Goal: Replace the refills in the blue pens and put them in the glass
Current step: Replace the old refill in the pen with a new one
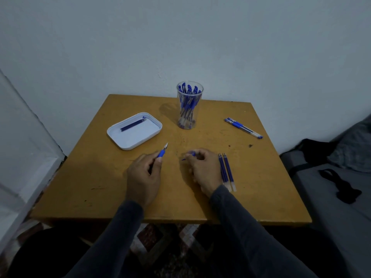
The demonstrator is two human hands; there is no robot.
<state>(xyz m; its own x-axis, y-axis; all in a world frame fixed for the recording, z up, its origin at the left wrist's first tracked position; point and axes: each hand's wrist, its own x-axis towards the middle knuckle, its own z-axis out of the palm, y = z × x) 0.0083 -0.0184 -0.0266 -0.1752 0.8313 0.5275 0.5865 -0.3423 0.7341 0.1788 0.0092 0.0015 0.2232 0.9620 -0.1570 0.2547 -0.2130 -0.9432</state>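
The left hand (143, 178) grips a pen (162, 152) in curled fingers, its tip pointing toward the tray (134, 131), in front of the glass (189, 105). The right hand (202, 169), right of the pen and also in front of the glass, pinches a small blue cap (190, 154). Refills (226, 171) lie just right of that hand. The glass, full of pens, stands at the table's (261, 177) far edge; two pens (243, 128) lie to its right, and the tray to its left holds used refills (132, 125).
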